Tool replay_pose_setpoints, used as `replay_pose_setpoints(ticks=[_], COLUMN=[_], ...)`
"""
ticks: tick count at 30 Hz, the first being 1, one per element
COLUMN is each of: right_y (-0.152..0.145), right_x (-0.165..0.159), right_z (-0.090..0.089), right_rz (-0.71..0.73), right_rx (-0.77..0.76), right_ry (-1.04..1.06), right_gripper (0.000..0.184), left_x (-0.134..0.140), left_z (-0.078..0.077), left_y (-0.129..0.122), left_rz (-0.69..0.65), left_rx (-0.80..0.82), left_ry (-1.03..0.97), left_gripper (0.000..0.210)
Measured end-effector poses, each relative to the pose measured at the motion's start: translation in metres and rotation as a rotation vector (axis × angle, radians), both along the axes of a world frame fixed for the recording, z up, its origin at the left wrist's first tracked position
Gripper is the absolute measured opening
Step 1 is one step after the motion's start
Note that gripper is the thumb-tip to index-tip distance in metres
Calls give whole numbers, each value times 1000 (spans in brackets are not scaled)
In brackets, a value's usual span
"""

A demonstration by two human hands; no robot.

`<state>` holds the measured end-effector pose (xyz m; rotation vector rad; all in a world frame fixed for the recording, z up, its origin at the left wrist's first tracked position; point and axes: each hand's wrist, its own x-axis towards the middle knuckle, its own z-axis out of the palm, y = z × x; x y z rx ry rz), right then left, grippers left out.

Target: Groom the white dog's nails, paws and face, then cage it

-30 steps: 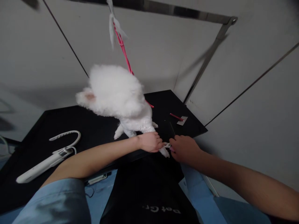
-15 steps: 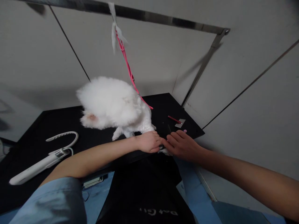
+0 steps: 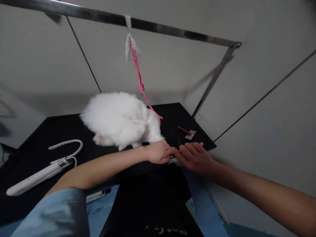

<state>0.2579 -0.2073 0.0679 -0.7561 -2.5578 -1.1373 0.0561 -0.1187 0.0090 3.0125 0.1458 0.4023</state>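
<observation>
A white fluffy dog (image 3: 116, 118) is on the black grooming table (image 3: 71, 128), its curly-coated legs toward me. My left hand (image 3: 159, 152) is closed around one of its legs near the table's front edge. White fur of a paw (image 3: 175, 161) shows just below, between my hands. My right hand (image 3: 195, 158) is curled close beside it, holding a thin dark tool (image 3: 179, 140) whose narrow tip sticks up past the fingers. A small dark part shows between both hands. Most of the tool is hidden, so its kind is unclear.
A pink leash (image 3: 138, 74) hangs from the metal bar (image 3: 160, 28), tied with white cloth, and runs down to the dog. A red-handled slicker brush (image 3: 185, 131) lies right. On the left lies a white appliance with a curved arm (image 3: 37, 177). Walls stand behind and right.
The dog's fluffy end has dipped and shifted slightly right. The whole view has tilted slightly. Both hands stay together at the paw.
</observation>
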Motion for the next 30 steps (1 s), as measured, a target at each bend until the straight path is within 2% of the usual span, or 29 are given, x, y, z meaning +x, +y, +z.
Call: replay_pose_setpoints(ticks=[6, 11, 16, 24, 30], right_y=[0, 0, 1, 1, 3], right_x=[0, 0, 0, 6, 7], right_z=[8, 13, 15, 13, 12], right_rz=[31, 20, 24, 59, 41], right_rx=[22, -16, 50, 23, 5], right_ry=[-3, -2, -33, 0, -20], right_gripper=[22, 23, 22, 25, 23], left_x=[0, 2, 3, 5, 6], left_z=[4, 4, 7, 15, 16], left_y=[-2, -1, -2, -5, -4], left_rz=[43, 39, 42, 72, 43], left_rx=[-36, -37, -45, -98, -95], left_ry=[-2, -40, -51, 3, -14], left_gripper=[13, 9, 11, 9, 8])
